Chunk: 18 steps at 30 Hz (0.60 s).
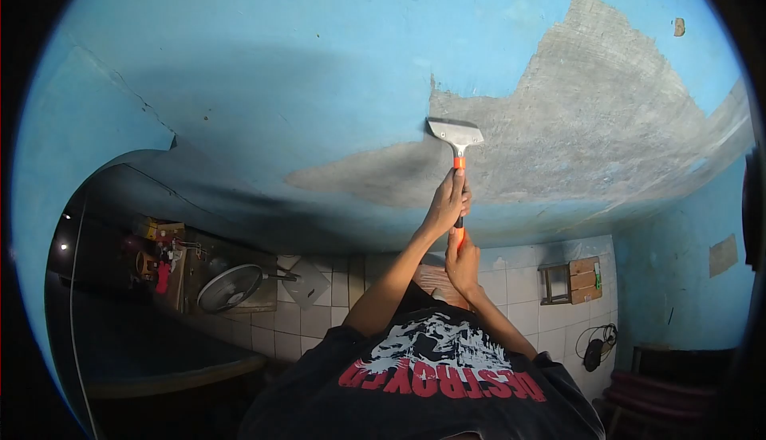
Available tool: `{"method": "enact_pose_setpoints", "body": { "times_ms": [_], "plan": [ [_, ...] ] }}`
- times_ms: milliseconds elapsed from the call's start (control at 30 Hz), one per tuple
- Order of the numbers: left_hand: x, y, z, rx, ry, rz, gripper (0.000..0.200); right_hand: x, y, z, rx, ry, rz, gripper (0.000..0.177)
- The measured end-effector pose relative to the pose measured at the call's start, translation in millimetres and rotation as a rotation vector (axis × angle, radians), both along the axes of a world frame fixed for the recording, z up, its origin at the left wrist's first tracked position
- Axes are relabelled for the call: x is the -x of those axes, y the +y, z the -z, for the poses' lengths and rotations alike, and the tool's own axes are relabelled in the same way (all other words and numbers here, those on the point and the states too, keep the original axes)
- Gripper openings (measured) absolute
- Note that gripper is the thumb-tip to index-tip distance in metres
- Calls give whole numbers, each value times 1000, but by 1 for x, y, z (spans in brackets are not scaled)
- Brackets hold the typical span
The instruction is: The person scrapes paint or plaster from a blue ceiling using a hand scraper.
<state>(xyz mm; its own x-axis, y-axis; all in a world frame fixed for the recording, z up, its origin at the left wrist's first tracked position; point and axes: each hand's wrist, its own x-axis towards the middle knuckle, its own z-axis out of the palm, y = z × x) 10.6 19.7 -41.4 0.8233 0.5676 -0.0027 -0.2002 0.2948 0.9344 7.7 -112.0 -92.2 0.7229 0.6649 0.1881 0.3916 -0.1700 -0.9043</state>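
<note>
A wide-bladed scraper point(456, 131) with an orange and black handle is held upright in front of me, its metal blade at the wall. My left hand point(448, 202) wraps around the upper part of the handle, below the blade. Lower down, my right hand point(462, 263) grips the handle's orange end. The blade lies where blue paint point(319, 105) meets a large bare grey patch point(582, 121), which spreads mostly to the right. The paint's border is ragged above the blade.
On the tiled floor point(289, 335), a small wooden stool point(585, 280) and a coiled black cable point(594, 348) are at the right. A round fan-like object point(230, 288) stands at the left, near cluttered furniture point(163, 256). Cracks run across the left wall.
</note>
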Motion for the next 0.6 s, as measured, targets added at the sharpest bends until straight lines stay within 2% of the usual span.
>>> {"method": "enact_pose_setpoints", "body": {
  "times_ms": [167, 267, 367, 467, 533, 600],
  "plan": [
    [2, -4, 20, 9, 71, -23, 43, 0, -2, 22, 15, -22, 11, 45],
    [-1, 1, -30, -77, 34, -47, 42, -3, 5, -17, 2, 18, -20, 38],
    [0, 2, -39, -94, 18, -46, 43, -3, 8, -32, 19, 75, -45, 38],
    [3, -3, 0, -48, 33, -47, 42, 3, 1, -3, 15, 22, -18, 37],
    [5, -4, 17, -35, 62, -53, 45, 7, -4, 14, 8, -83, -7, 43],
    [3, -3, -9, -45, 55, -45, 44, 4, 2, -6, -3, -52, -8, 43]
  ]
}}
